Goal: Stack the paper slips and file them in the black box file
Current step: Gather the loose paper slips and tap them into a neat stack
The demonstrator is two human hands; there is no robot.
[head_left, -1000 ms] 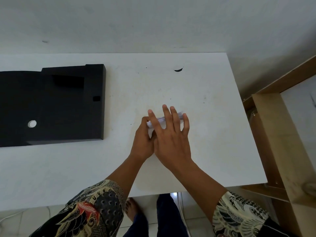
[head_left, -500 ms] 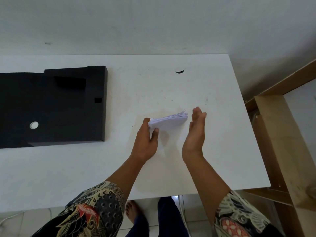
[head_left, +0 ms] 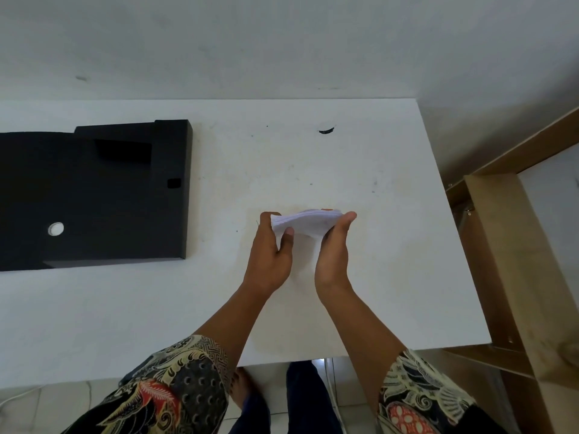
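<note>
I see both forearms reaching forward over the white surface (head_left: 313, 158), patterned sleeves (head_left: 175, 386) at the elbows, wrists converging to the right of the black box file (head_left: 94, 195). The left hand (head_left: 271, 255) is curled closed on the left end of the stack of paper slips (head_left: 305, 222), thumb on the near face and fingers wrapped behind. The right hand (head_left: 333, 258) stands on edge, fingers straight and together, its palm pressed flat against the right end of the stack; it is not wrapped around it. The stack is caught between the two hands, bowed slightly upward in the middle. I cannot tell whether its lower edge touches the surface. The black box file lies flat, well to the left of the stack and apart from both hands, its round finger hole (head_left: 55, 228) showing white. A small dark mark (head_left: 326, 130) sits on the surface beyond the stack, to the right of the file.
</note>
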